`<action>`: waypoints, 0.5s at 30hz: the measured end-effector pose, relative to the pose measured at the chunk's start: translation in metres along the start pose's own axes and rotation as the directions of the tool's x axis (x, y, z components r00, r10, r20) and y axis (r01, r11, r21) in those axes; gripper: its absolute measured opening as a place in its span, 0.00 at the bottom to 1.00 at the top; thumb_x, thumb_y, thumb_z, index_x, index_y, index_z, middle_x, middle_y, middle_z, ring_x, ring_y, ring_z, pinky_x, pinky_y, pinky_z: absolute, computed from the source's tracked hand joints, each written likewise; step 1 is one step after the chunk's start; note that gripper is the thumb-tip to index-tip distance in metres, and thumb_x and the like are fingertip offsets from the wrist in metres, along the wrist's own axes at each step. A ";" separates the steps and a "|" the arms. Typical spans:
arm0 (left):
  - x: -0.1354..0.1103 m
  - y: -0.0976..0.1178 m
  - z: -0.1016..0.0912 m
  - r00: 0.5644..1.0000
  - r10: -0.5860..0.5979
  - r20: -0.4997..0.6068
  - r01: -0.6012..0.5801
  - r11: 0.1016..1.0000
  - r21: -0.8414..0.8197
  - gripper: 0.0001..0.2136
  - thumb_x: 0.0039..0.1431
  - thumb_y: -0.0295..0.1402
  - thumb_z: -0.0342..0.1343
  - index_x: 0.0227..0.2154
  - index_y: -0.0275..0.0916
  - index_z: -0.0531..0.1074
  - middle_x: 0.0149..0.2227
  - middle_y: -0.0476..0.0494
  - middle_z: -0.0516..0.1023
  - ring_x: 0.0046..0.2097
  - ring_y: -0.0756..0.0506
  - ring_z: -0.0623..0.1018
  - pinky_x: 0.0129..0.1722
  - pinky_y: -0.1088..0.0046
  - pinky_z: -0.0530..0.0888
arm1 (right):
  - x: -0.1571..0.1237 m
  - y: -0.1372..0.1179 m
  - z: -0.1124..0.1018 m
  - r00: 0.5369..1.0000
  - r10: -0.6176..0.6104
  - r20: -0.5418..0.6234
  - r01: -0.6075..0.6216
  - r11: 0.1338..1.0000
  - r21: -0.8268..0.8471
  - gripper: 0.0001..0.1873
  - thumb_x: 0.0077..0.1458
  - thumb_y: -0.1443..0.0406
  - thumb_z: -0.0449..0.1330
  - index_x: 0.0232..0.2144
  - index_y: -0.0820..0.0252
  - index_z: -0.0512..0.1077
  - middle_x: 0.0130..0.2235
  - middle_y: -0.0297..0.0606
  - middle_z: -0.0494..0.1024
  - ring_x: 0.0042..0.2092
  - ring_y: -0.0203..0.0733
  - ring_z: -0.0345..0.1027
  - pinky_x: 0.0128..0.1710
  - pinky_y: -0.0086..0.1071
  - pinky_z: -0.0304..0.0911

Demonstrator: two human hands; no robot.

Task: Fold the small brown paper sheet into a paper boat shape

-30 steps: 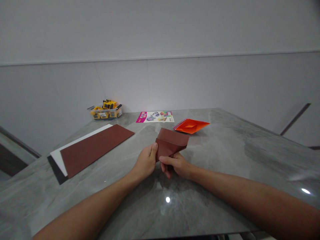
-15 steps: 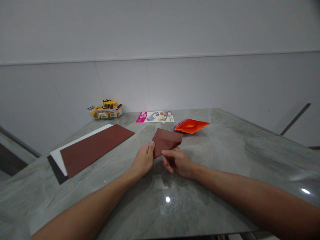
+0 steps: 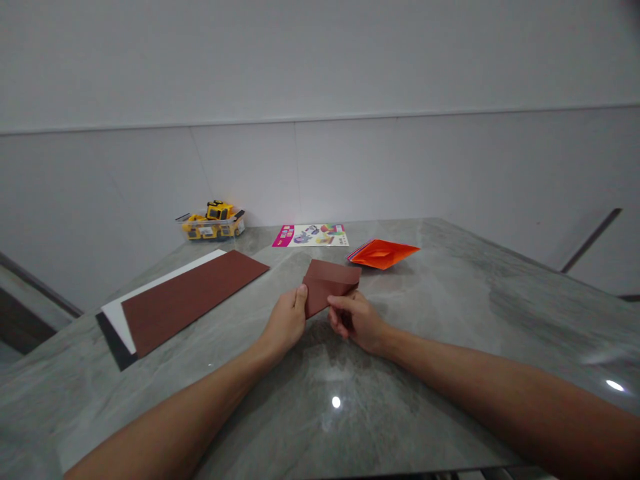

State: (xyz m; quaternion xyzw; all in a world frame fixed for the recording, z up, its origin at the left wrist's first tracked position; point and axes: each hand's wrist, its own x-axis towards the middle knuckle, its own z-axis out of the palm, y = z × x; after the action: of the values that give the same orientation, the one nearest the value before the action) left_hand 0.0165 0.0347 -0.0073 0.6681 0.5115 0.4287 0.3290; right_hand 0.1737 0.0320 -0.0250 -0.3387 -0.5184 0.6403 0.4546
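A folded brown paper (image 3: 327,283) lies low over the grey marble table (image 3: 450,313), near its middle. My left hand (image 3: 287,321) pinches the paper's left corner between thumb and fingers. My right hand (image 3: 356,320) grips its near edge with the thumb on top and the fingers curled underneath. Both hands are closed on the paper.
Long brown, white and black paper sheets (image 3: 185,293) lie stacked at the left. An orange folded paper boat (image 3: 383,252) sits on coloured sheets behind my hands. A printed instruction sheet (image 3: 311,235) and a yellow toy truck in a clear tray (image 3: 213,222) stand by the wall.
The folded brown paper has dropped from a raised tilt to almost flat on the table. My hands moved slightly forward with it and the right thumb now presses on top.
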 end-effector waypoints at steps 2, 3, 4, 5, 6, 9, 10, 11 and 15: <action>0.000 -0.001 0.000 1.000 -0.006 0.002 0.006 0.998 0.054 0.22 0.63 0.43 0.39 0.20 0.38 0.67 0.18 0.49 0.67 0.25 0.46 0.68 0.28 0.72 0.63 | -0.001 -0.001 0.002 0.997 -0.033 -0.063 0.031 0.999 -0.033 0.21 0.44 0.54 0.58 0.10 0.62 0.66 0.08 0.31 0.60 0.11 0.29 0.49 0.15 0.27 0.40; 0.001 -0.001 0.000 1.000 -0.008 -0.001 0.009 0.997 0.074 0.22 0.63 0.43 0.38 0.20 0.38 0.67 0.18 0.49 0.67 0.26 0.46 0.68 0.28 0.72 0.63 | -0.001 -0.002 0.002 0.995 -0.047 -0.089 0.044 0.998 -0.043 0.21 0.43 0.54 0.58 0.10 0.62 0.66 0.08 0.30 0.59 0.11 0.29 0.48 0.14 0.27 0.40; 0.001 -0.001 0.000 1.000 -0.009 -0.005 0.010 0.996 0.084 0.22 0.63 0.43 0.38 0.21 0.37 0.67 0.19 0.48 0.68 0.26 0.46 0.68 0.28 0.72 0.63 | -0.001 -0.003 0.003 0.992 -0.058 -0.108 0.053 0.998 -0.046 0.20 0.43 0.54 0.58 0.10 0.62 0.65 0.07 0.30 0.59 0.11 0.29 0.48 0.14 0.28 0.40; 0.001 -0.001 0.001 1.000 -0.010 -0.008 0.011 0.996 0.084 0.22 0.63 0.43 0.38 0.21 0.37 0.68 0.19 0.48 0.68 0.26 0.46 0.69 0.28 0.72 0.64 | -0.001 -0.003 0.003 0.991 -0.062 -0.118 0.058 0.997 -0.044 0.20 0.43 0.55 0.58 0.10 0.61 0.65 0.07 0.30 0.58 0.11 0.29 0.47 0.14 0.28 0.40; 0.001 -0.001 0.001 1.000 -0.013 -0.011 0.014 0.997 0.078 0.22 0.63 0.43 0.38 0.21 0.37 0.68 0.19 0.48 0.68 0.26 0.46 0.69 0.28 0.72 0.64 | -0.001 -0.003 0.004 0.991 -0.061 -0.119 0.058 0.998 -0.036 0.20 0.44 0.55 0.57 0.10 0.61 0.65 0.07 0.30 0.58 0.10 0.29 0.47 0.14 0.28 0.40; 0.000 0.000 0.002 1.000 -0.020 -0.019 0.021 0.998 0.054 0.22 0.63 0.43 0.38 0.21 0.37 0.69 0.18 0.47 0.69 0.27 0.45 0.70 0.28 0.72 0.65 | 0.000 -0.003 0.003 0.994 -0.045 -0.098 0.046 0.999 0.003 0.19 0.45 0.56 0.56 0.10 0.61 0.66 0.07 0.31 0.58 0.11 0.30 0.48 0.15 0.29 0.40; 0.000 0.000 0.002 1.000 -0.017 -0.024 0.019 0.998 0.053 0.22 0.63 0.43 0.38 0.21 0.37 0.69 0.19 0.47 0.69 0.27 0.45 0.71 0.29 0.72 0.65 | 0.000 -0.003 0.003 0.994 -0.045 -0.100 0.046 0.999 0.009 0.19 0.45 0.57 0.56 0.10 0.61 0.66 0.07 0.31 0.58 0.11 0.30 0.48 0.15 0.29 0.39; -0.001 0.001 0.002 1.000 -0.012 -0.027 0.013 0.998 0.057 0.22 0.63 0.43 0.38 0.22 0.37 0.69 0.19 0.46 0.70 0.27 0.45 0.71 0.29 0.72 0.65 | 0.001 -0.003 0.003 0.992 -0.051 -0.115 0.051 0.999 0.004 0.19 0.44 0.57 0.57 0.10 0.61 0.65 0.07 0.30 0.58 0.11 0.30 0.47 0.15 0.29 0.39; -0.002 0.003 0.001 0.999 0.004 -0.046 0.000 0.995 0.100 0.22 0.63 0.42 0.38 0.22 0.37 0.70 0.21 0.45 0.72 0.27 0.44 0.71 0.30 0.71 0.65 | 0.002 -0.005 0.003 0.970 -0.111 -0.218 0.099 0.993 -0.064 0.19 0.40 0.57 0.59 0.08 0.60 0.62 0.07 0.29 0.56 0.11 0.29 0.45 0.15 0.29 0.37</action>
State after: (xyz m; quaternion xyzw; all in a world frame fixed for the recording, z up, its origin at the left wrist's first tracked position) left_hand 0.0184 0.0322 -0.0057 0.6742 0.5390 0.4182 0.2829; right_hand 0.1717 0.0332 -0.0198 -0.3919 -0.4986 0.5595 0.5337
